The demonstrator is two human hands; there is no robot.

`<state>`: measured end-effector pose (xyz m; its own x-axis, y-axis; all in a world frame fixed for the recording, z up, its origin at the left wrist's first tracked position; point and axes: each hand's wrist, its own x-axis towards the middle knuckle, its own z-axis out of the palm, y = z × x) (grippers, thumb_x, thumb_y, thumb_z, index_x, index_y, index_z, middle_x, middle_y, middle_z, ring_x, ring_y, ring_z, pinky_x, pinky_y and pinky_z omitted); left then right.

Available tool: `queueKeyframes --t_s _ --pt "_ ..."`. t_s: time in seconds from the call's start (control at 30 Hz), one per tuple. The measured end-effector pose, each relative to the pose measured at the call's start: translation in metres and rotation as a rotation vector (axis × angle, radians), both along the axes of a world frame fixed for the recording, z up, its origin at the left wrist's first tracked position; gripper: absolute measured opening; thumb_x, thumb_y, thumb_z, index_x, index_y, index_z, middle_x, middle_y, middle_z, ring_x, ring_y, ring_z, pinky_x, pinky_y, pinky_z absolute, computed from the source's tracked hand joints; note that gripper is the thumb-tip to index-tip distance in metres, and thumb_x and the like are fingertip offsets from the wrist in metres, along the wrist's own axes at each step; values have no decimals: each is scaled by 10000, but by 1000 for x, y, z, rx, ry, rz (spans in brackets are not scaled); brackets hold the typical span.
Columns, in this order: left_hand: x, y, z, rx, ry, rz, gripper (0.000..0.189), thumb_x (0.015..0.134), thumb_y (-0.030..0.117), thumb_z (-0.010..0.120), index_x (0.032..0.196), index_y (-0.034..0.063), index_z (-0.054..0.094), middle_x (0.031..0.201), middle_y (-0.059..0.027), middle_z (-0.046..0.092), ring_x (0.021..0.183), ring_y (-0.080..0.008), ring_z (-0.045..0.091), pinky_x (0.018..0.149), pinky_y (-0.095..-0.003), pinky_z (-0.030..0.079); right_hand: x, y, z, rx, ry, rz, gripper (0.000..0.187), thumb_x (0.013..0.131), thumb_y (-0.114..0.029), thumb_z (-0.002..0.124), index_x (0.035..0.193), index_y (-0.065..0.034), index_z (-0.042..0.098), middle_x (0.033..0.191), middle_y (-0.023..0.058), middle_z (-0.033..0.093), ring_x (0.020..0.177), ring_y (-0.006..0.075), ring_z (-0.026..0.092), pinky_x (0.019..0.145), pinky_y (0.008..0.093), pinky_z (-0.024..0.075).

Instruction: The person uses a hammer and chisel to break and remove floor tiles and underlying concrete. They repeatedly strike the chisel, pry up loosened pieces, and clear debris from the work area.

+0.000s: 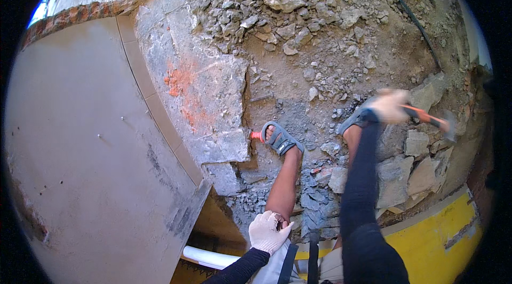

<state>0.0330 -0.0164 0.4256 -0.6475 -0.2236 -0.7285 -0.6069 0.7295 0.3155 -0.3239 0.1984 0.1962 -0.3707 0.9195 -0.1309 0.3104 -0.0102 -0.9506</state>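
My right hand [387, 106], in a pale work glove and blurred by motion, is shut on the orange-and-black handle of a hammer [434, 120]. Its metal head points to the right, above stone slabs. My left hand [269, 231], also gloved, rests on my left leg just below the knee, fingers curled and thumb apart, with no tool in it. By the toe of my left sandal [282, 140], a red-orange ribbed piece [256, 135] sits against the broken edge of a concrete slab [200, 84]; the sandal hides part of it.
Broken stone rubble [280, 3] is heaped ahead. A rusty metal rod [262, 97] lies on the dirt by the slab. Flat stones [394, 180] lie on the right before a yellow wall [436, 232]. A dark hose [408, 11] crosses the upper right. A plastered wall [88, 136] stands left.
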Motion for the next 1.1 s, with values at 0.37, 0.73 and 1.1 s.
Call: queueKeyframes --t_s 0.37,0.73,1.1 --pt "-16 12 3 -44 58 0 322 730 343 895 729 126 657 794 -83 652 791 -333 666 711 -467 538 187 -47 -37 -1346 -748 749 190 965 -179 745 854 -135 597 662 -39 539 529 79 523 489 274 404" --pt "-10 -4 1 7 52 -11 306 738 337 880 749 129 656 796 -80 652 786 -330 659 707 -460 532 -16 155 26 -133 30 83 308 949 -201 704 735 -55 538 696 63 636 583 166 584 597 333 490" --pt "-17 7 2 -28 25 -44 323 726 322 897 715 118 646 808 -79 653 787 -323 659 721 -456 535 249 -143 -55 -1429 -776 603 150 1048 -278 617 1052 -132 648 857 2 600 704 154 568 605 379 470"
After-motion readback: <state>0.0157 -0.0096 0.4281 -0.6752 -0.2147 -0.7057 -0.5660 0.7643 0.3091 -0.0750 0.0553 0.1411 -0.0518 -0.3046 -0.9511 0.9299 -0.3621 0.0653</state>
